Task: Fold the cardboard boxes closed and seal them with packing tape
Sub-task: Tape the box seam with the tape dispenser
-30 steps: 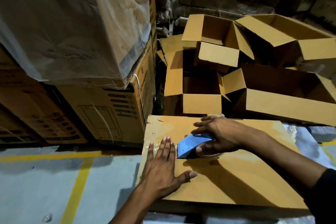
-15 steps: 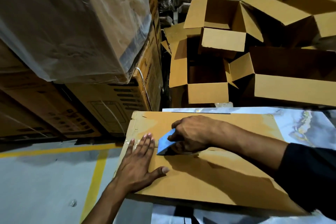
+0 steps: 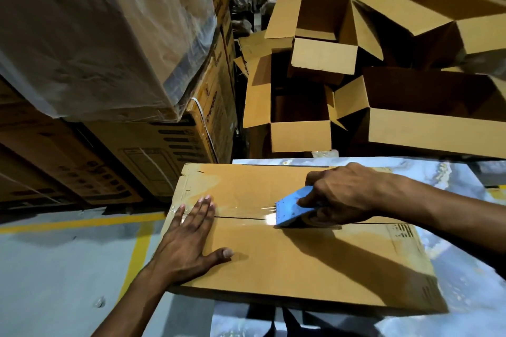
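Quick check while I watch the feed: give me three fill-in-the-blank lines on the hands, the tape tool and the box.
1. The left hand presses flat on the closed brown cardboard box.
2. The right hand grips a ____ tape dispenser.
3. Clear tape runs along the box's centre ____.
4. Boxes behind stand ____.

Missing: blue; seam; open

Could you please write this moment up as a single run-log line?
step: taping centre seam | left hand: flat on closed box, pressing tape end | right hand: grips blue tape dispenser on seam | seam: partly taped
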A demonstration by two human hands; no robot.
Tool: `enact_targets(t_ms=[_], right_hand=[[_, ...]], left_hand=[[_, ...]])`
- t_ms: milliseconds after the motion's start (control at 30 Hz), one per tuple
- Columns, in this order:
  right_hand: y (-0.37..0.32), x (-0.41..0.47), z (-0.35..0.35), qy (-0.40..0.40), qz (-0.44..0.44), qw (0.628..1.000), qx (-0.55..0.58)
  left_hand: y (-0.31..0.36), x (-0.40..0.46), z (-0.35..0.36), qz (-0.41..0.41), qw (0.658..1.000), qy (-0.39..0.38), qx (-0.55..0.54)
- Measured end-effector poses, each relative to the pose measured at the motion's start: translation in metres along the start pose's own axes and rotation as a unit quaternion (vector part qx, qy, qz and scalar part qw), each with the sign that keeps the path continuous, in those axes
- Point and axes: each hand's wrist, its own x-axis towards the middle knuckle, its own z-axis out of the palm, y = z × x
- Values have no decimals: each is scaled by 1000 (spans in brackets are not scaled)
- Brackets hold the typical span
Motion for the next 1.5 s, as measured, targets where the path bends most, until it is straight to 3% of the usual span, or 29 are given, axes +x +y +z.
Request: enact_targets(t_ms=[67,200,333,467,600,800,933,1100,1233,1333,1500], right_hand=[[1,5,7,-47,45,998,-10],[14,6,25,-52,32,998,-6],[17,6,29,-18,58,997,42],[21,9,24,13,62,996,69],[20,20,24,31,37,996,69],[19,30,28,29,15,997,68],[18,32,29,26,9,998,62],[16,32,29,1,6,999,38],[14,34,33,-35,7,999,15],[16,30,26,-60,53,996,45],[45,-9,34,-119,116,986,1]], left_hand=[[4,0,-3,-18,1000,-14,-11],[39,5,-17,-42,997,-57,-5],[105,23,-22,17,997,-66,-23],[146,37,-18,18,996,-62,-60],[121,26,-14,18,998,-42,-47],[52,-3,-6,-86,995,-44,-24],[78,4,-14,-76,995,-58,-32],[138,29,-19,29,997,-58,-42],[142,35,-11,22,998,-36,-46],[139,34,-9,20,998,-29,-55],[137,34,-9,17,998,-23,-64]])
